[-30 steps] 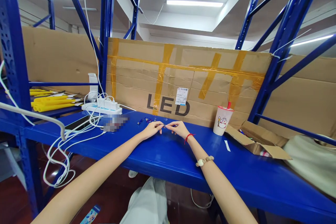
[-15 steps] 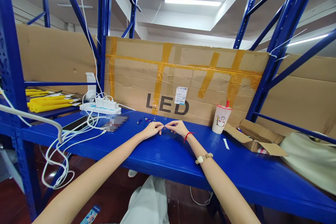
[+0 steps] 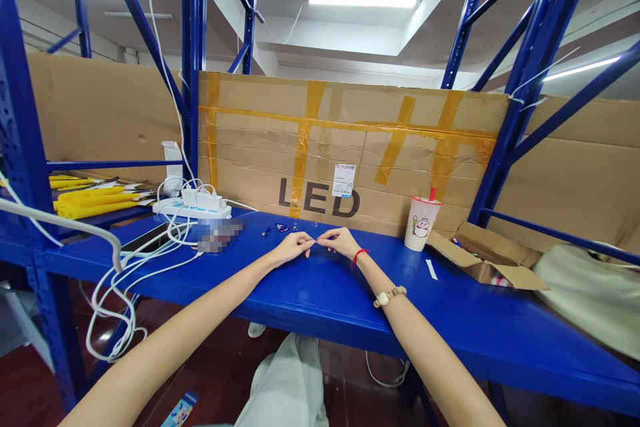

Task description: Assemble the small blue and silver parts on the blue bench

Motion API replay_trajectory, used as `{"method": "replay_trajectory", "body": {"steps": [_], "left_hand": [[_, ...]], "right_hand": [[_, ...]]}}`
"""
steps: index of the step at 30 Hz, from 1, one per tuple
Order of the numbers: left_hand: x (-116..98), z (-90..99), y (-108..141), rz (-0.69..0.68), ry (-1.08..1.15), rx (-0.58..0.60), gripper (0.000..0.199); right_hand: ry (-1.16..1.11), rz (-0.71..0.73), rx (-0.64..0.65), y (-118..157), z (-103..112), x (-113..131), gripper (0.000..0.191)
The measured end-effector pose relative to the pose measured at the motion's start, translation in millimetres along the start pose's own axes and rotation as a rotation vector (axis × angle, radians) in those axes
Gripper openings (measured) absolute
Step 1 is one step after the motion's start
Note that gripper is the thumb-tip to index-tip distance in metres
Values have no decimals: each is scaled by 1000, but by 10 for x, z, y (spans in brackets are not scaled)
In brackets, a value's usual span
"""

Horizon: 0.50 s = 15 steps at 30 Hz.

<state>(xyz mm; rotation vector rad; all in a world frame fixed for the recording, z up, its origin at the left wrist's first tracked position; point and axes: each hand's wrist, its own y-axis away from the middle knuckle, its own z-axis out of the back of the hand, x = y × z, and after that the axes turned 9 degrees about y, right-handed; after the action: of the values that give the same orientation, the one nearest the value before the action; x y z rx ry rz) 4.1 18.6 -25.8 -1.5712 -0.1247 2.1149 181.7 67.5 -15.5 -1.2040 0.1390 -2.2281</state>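
Over the blue shelf top (image 3: 320,300), my left hand (image 3: 294,247) and my right hand (image 3: 340,241) meet fingertip to fingertip. Both are closed in a pinch. Something thin and small seems to sit between the fingertips, too tiny to name. A red string and a beaded bracelet (image 3: 390,297) circle my right wrist and forearm. Just behind my left hand lie several small dark-blue and shiny pieces (image 3: 281,227), their kind unclear.
At the right stand a paper cup (image 3: 420,223) with a red straw and an open cardboard box (image 3: 487,255), with a white strip (image 3: 431,269) nearby. To the left are a power strip (image 3: 193,207), tangled white cables (image 3: 107,320), a phone (image 3: 146,238) and yellow-handled tools (image 3: 100,203). A large cardboard sheet (image 3: 250,147) closes the back.
My hands stay pinched together in nearly the same spot, with the fingertips slightly shifted. The whole view has moved a little.
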Motion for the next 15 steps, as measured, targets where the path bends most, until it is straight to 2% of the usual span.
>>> {"method": "replay_trajectory", "body": {"steps": [5,15], "left_hand": [[10,-16,2,-26,36,16,30],[18,-46,-8,-94,120,15,30]], "right_hand": [[-6,-30,6,5,-15,-26,41],[-15,-31,40,46,-18,3,39]]}}
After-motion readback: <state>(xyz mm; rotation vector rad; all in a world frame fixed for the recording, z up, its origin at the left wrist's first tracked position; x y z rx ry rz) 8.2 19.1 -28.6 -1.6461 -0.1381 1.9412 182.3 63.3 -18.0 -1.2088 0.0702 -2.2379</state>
